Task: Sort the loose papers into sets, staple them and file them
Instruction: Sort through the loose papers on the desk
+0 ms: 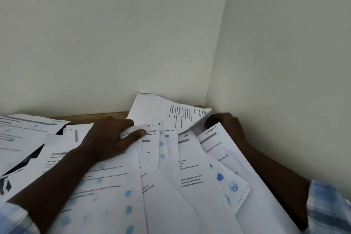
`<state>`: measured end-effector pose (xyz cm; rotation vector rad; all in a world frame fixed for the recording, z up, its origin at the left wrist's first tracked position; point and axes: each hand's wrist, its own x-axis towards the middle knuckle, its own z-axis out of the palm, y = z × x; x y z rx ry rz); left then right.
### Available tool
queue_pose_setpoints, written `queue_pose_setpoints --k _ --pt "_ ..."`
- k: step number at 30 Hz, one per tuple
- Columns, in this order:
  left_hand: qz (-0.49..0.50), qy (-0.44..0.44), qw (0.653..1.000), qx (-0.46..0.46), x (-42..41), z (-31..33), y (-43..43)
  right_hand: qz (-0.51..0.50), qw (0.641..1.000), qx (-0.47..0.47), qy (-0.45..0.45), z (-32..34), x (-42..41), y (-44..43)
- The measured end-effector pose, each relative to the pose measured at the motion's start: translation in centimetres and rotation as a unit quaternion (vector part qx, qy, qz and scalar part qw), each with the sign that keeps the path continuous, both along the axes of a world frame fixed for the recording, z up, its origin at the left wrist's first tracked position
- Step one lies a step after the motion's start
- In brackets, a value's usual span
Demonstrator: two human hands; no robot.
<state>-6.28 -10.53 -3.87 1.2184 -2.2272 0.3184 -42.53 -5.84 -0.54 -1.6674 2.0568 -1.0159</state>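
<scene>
Your left hand (112, 138) sits on the top edge of the fanned papers (171, 167) spread across the table (95, 115), its fingers curled over their far edge and its thumb lying flat across corners handwritten with section numbers. Just beyond that fan, in the corner of the walls, your right hand (226, 125) curls around the right edge of a raised sheet (157, 112), which tilts up off the pile; this hand is blurred. More loose pages (22, 135) lie to the left of your left forearm
</scene>
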Motion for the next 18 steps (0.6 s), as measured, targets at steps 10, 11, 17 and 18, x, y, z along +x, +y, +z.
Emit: queue_pose_setpoints --k 10,11,17,18 --pt "0.005 -0.009 1.000 0.008 -0.1 -0.2 -0.1 0.018 0.950 0.216 0.227 1.1 0.2 -3.0" --pt "0.002 -0.008 1.000 0.005 -0.1 -0.2 -0.1 -0.001 0.940 0.210 0.269 1.0 0.6 -3.1" --pt "-0.001 -0.009 1.000 0.018 -0.1 -0.4 -0.2 -0.031 0.921 0.224 0.318 0.8 1.5 -4.3" --pt "-0.003 -0.006 1.000 0.019 -0.1 -0.4 -0.3 -0.033 0.921 0.218 0.322 0.7 1.5 -4.3"
